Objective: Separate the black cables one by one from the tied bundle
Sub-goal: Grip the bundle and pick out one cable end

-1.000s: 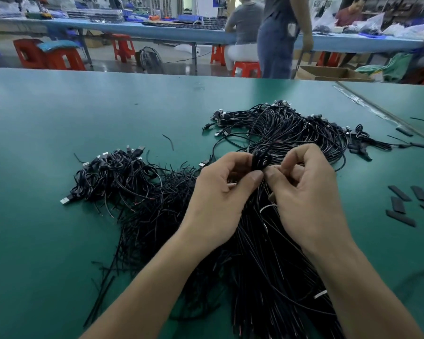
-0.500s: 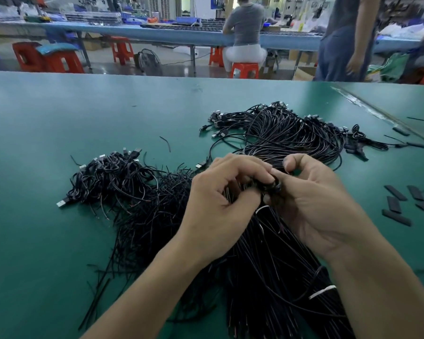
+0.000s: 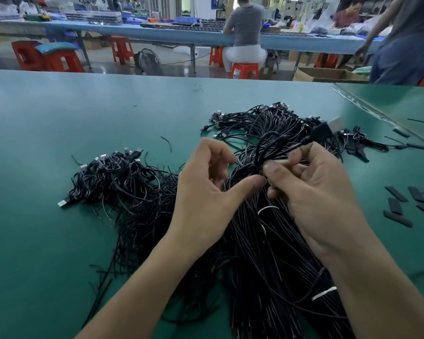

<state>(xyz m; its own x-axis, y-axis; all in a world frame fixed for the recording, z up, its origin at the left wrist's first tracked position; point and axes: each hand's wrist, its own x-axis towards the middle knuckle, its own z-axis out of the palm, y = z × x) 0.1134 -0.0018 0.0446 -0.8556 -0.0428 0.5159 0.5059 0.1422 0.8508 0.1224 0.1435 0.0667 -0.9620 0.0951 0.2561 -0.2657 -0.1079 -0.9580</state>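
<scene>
Tied bundle (image 3: 267, 265) laid on table (image 3: 59, 241), near centre, run from the near edge toward the hands. Left hand (image 3: 206, 192) and right hand (image 3: 316, 192) held side by side over its far end; left thumb set against the bundle beside the right fingertips. One cable (image 3: 272, 148) pinched in the right hand, looped up behind it. Loose pile (image 3: 113, 179) noted left of the bundle; larger pile (image 3: 279, 123) behind the hands. Flat strips (image 3: 397, 206) scattered at right, apart from the bundle. Behind the table, a bench (image 3: 157, 33) is seen, stools (image 3: 47, 57) before it at left, a seated person (image 3: 245, 33) at centre.
</scene>
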